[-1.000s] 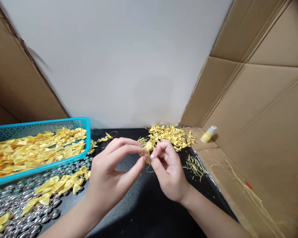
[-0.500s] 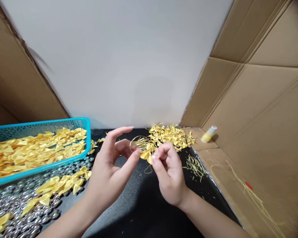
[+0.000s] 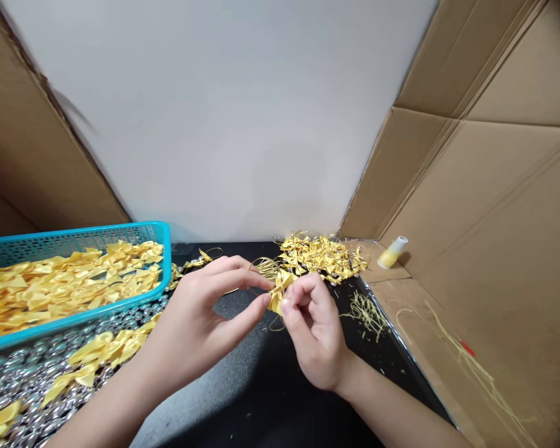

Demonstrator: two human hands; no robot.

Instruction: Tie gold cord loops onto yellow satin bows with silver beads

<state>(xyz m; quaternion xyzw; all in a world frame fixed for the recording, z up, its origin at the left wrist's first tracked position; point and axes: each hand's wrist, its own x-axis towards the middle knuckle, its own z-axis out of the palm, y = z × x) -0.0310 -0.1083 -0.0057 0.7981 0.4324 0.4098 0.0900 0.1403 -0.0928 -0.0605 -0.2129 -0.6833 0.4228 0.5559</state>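
Between my two hands, above the black table, is a yellow ribbon bow [image 3: 278, 295] with a thin gold cord loop on it. My right hand [image 3: 313, 326] pinches the bow's right side between thumb and index finger, the other fingers curled in. My left hand [image 3: 210, 314] has its thumb and index fingertips closed on the bow's left edge. Just behind the bow lies a bundle of gold cords [image 3: 267, 267]. A pile of finished-looking yellow bows with gold loops [image 3: 324, 255] lies beyond my right hand.
On the left, a turquoise basket [image 3: 166, 261] holds many yellow bows. Silvery beads [image 3: 70, 358] with loose bows on them spread before it. Yellow thread scraps [image 3: 368, 314] lie at right, near a thread spool [image 3: 392, 252] on cardboard. Cardboard walls stand at both sides.
My left hand's fingers lifted and opened off the bow half a second ago, then came back to pinch its left edge. My right hand has kept its pinch, nearly still.
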